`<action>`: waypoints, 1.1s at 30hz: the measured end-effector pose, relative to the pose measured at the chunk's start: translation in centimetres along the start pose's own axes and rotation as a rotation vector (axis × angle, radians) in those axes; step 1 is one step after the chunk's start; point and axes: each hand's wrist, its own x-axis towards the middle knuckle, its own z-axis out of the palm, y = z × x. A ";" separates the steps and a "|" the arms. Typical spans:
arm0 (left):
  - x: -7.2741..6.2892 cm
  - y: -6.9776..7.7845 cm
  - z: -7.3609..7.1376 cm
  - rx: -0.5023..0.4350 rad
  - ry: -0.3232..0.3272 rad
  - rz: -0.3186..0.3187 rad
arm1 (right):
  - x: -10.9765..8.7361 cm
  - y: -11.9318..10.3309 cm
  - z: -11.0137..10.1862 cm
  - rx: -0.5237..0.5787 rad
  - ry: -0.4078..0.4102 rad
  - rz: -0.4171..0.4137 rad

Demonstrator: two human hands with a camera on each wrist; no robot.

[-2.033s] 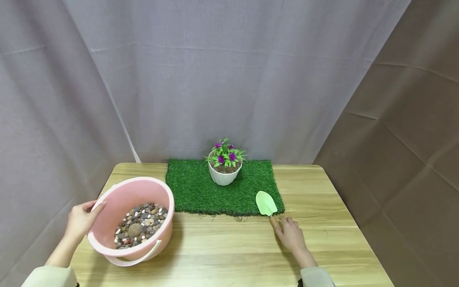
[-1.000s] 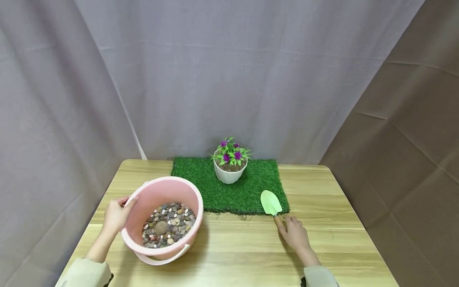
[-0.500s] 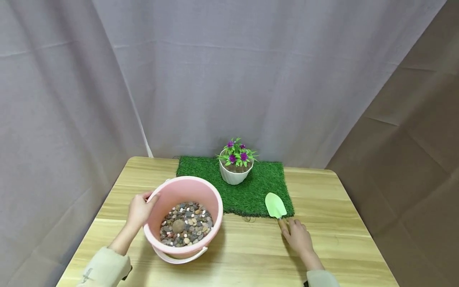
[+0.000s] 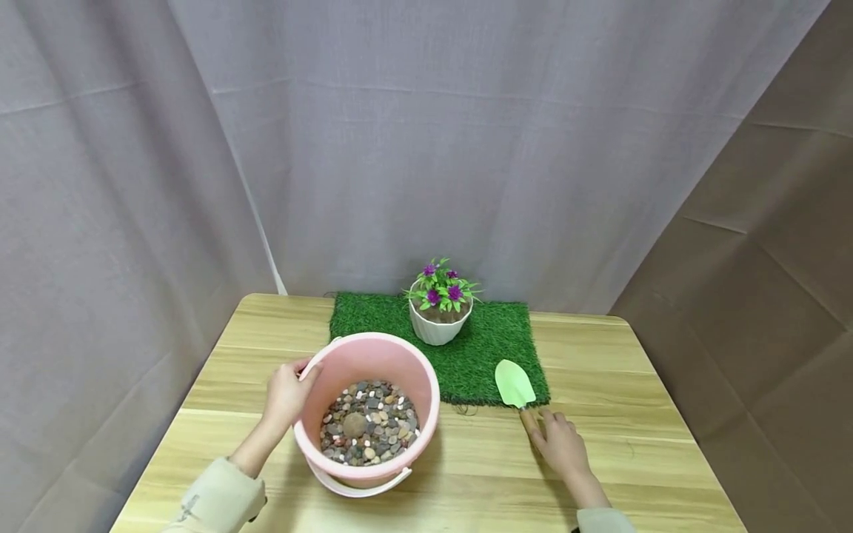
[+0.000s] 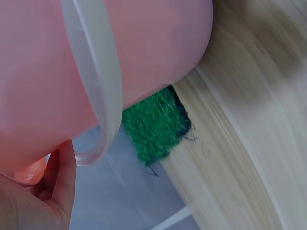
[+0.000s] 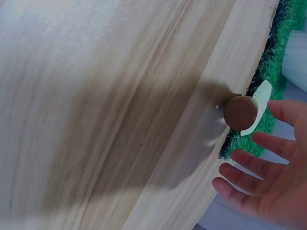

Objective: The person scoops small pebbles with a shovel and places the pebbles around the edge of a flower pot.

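Note:
My left hand (image 4: 285,394) grips the rim of a pink bucket (image 4: 369,361), thumb inside and fingers outside. Pebbles (image 4: 376,426) of mixed colours cover its bottom, with one larger round stone (image 4: 355,424) among them. The white bucket handle (image 4: 363,488) hangs down on the near side. On the right, a hand trowel (image 4: 514,383) with a pale green blade lies partly on the green mat, its wooden handle (image 6: 241,113) pointing towards me. Beside that handle is my right hand (image 4: 565,448); in the right wrist view its fingers are spread and hold nothing.
A white flowerpot (image 4: 436,329) with purple flowers stands on the artificial grass mat (image 4: 500,333) at the table's back. Grey curtains (image 4: 426,148) hang behind the wooden table (image 4: 600,370), and a brown cloth (image 4: 766,311) hangs at the right.
My left hand has brought the bucket rightward, from the table's left side to in front of the mat. My right hand has stayed by the trowel handle. The head view has shifted slightly.

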 end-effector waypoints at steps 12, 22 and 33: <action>-0.1 2.3 2.9 0.049 -0.028 0.066 | 0.0 0.0 0.3 -0.028 -0.001 -0.006; -0.4 4.1 5.3 0.042 -0.032 0.116 | 0.1 -0.6 0.8 -0.030 0.041 -0.028; -0.6 5.9 7.3 0.049 -0.027 0.171 | 0.8 -1.0 0.4 -0.061 -0.062 0.055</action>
